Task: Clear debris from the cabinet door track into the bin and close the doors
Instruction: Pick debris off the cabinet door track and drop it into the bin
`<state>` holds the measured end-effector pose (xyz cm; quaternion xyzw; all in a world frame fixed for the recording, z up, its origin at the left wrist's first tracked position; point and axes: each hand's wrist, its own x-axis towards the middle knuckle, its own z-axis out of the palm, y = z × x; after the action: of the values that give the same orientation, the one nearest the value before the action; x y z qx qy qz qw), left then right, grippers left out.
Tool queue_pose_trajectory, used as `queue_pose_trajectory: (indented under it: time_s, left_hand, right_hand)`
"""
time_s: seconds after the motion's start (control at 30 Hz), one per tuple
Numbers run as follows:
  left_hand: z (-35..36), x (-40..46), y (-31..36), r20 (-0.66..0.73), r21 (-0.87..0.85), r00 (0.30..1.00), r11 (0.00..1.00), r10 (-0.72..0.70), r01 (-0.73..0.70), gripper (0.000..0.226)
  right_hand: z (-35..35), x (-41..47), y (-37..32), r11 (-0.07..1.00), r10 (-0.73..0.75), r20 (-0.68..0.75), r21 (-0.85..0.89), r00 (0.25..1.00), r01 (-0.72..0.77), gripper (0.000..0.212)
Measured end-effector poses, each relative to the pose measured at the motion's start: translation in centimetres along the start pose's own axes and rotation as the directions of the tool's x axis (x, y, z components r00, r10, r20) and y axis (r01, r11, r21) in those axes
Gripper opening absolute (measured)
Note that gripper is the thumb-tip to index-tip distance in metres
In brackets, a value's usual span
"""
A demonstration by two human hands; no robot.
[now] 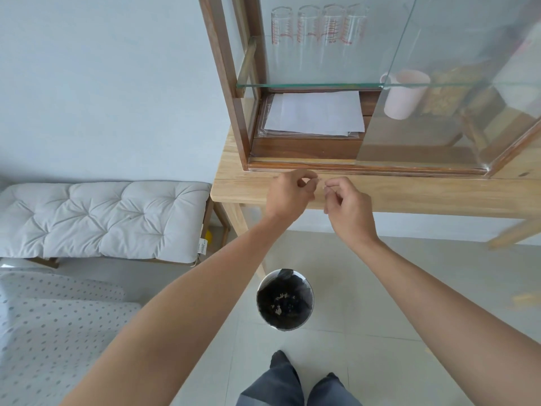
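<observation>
— So where's the track (pixel 366 168)?
— Along the cabinet (pixel 234 118) base, near the table (pixel 439 194) front edge; bin (pixel 284 300) on the tiled floor (pixel 366 303) below.
— Hands?
— Left hand (pixel 288 194) and right hand (pixel 348 206) pinched narrow; contents unclear.

Red graduated markings are showing on the four glass beakers (pixel 319 27) inside the cabinet (pixel 231 92), too blurred to read; a small tag (pixel 202 247) is hanging off the grey cushion (pixel 102 218), its print illegible.
</observation>
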<state>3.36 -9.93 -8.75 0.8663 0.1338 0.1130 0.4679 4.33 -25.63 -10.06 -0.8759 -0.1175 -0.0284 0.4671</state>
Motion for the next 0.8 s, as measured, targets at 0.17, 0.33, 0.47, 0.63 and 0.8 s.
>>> queue_pose_trajectory:
  time_s: [0.17,0.33,0.47,0.63,0.8]
  left_hand:
    - [-1.4,-4.5,-2.0,-0.026,-0.074,1.000,0.997,-0.013,0.011,0.008]
    - [-1.4,-8.7,-5.4,0.013,-0.101,0.995,0.990,-0.096,0.097,0.011]
    - [-0.8,-11.3,-9.0,0.035,-0.033,0.981,0.981,-0.189,0.190,0.010]
    - [0.2,-13.3,-13.0,0.074,0.118,0.951,0.950,-0.299,0.289,0.009]
    - [0.9,-13.9,-15.6,0.123,0.220,0.899,0.895,-0.420,0.388,0.010]
  right_hand:
    - [1.6,-3.5,0.1,0.999,-0.040,0.095,0.041,0.995,0.036,0.016]
    - [2.9,-6.6,1.9,0.999,0.004,0.174,0.031,0.985,-0.010,0.018]
    - [3.8,-8.8,4.4,0.998,0.065,0.234,-0.042,0.970,-0.056,0.019]
    - [4.7,-10.6,7.9,0.981,0.163,0.326,-0.159,0.931,-0.116,0.020]
    - [5.3,-12.2,9.9,0.953,0.254,0.385,-0.256,0.887,-0.162,0.019]
